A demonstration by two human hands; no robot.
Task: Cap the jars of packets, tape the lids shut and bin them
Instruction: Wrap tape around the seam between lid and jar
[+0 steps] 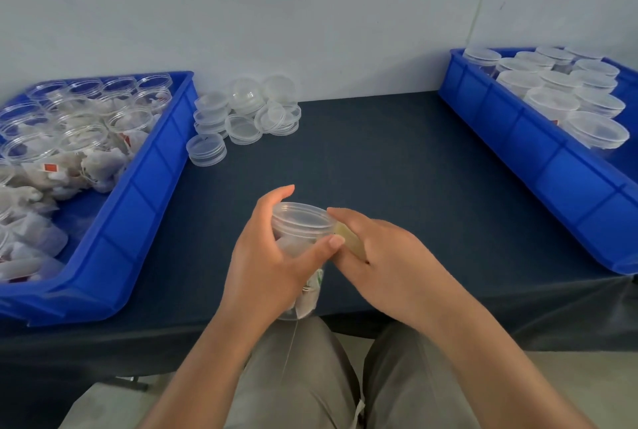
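A clear plastic jar (301,221) of white packets, with a clear lid on top, is held over the table's front edge. My left hand (266,256) grips it round the side, thumb across the front. Beside the jar's right rim my right hand (373,256) holds a yellowish roll of tape (350,240), with its forefinger touching the lid's edge. A thin string hangs from the jar's underside.
A blue bin (145,194) at left holds several open jars of packets. Loose clear lids (241,114) lie piled behind it near the wall. At right a second blue bin (538,152) holds several capped jars. The dark table (397,170) lies between.
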